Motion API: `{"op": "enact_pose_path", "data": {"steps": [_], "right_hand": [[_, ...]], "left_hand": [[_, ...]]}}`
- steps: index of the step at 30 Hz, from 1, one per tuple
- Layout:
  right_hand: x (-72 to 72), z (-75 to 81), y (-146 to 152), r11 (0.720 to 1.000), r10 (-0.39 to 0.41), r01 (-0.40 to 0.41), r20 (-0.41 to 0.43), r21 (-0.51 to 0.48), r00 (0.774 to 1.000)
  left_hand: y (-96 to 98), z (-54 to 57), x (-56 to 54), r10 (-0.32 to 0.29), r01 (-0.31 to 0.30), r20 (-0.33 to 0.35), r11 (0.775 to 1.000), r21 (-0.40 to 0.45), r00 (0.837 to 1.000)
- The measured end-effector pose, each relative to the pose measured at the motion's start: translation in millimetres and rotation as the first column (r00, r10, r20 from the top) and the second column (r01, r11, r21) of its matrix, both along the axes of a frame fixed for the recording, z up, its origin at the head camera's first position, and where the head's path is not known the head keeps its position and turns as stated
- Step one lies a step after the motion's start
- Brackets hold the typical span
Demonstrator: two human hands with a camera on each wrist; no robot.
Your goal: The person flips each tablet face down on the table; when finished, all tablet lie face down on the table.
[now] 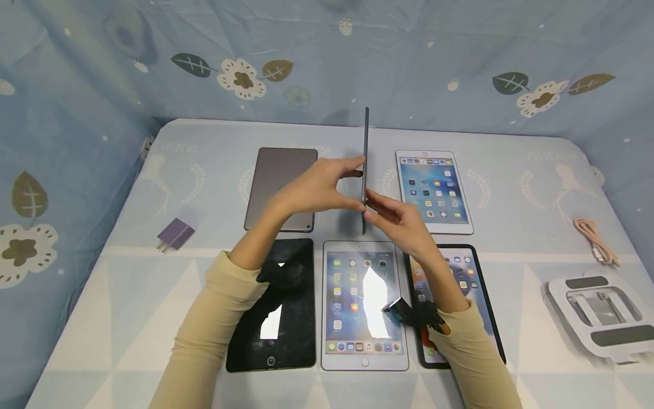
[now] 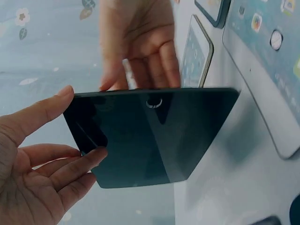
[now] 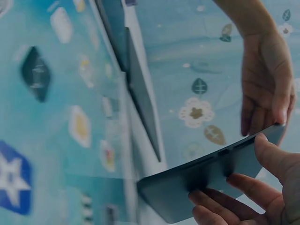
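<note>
Both hands hold a thin dark tablet (image 1: 365, 147) upright above the back middle of the table, seen edge-on from the head. My left hand (image 1: 319, 187) pinches its left side; in the left wrist view the thumb lies at the edge and the fingers (image 2: 89, 161) touch the black glass front, which has a round home button. On the other side my right hand (image 1: 401, 221) grips near the lower end, its fingers (image 3: 220, 206) spread on the grey back. Behind the left wrist a grey tablet (image 1: 283, 176) lies face down; right of the hands lies a white tablet (image 1: 434, 193) with a lit screen.
In front lie a black tablet (image 1: 276, 341) with a dark screen, a lit white tablet (image 1: 342, 318) and a lit black-rimmed tablet (image 1: 477, 284), partly under the forearms. A purple charger (image 1: 176, 234) sits left; a pinkish cable (image 1: 595, 241) and a white folding stand (image 1: 603, 315) lie right.
</note>
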State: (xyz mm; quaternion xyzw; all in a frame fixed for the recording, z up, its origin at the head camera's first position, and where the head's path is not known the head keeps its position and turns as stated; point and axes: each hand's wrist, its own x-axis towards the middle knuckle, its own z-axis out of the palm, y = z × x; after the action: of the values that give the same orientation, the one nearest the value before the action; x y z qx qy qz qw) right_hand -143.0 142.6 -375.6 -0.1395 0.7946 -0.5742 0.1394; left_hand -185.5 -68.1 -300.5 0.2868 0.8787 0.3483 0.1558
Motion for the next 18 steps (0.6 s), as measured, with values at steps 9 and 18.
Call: {"op": "enact_pose_path", "data": {"steps": [9,18], "right_hand": [[-4.7,-18.4,-4,0.984,0.022,-0.026,0.026,0.178,0.999],[-1.9,-20.0,-10,0.948,0.004,0.014,-0.056,0.319,0.998]], "left_hand": [[-19.4,3.8,-0.6,0.028,-0.028,0.003,0.997,-0.072,1.000],[-29.7,-5.4,2.6,0.108,-0.103,0.011,0.968,-0.230,0.994]]}}
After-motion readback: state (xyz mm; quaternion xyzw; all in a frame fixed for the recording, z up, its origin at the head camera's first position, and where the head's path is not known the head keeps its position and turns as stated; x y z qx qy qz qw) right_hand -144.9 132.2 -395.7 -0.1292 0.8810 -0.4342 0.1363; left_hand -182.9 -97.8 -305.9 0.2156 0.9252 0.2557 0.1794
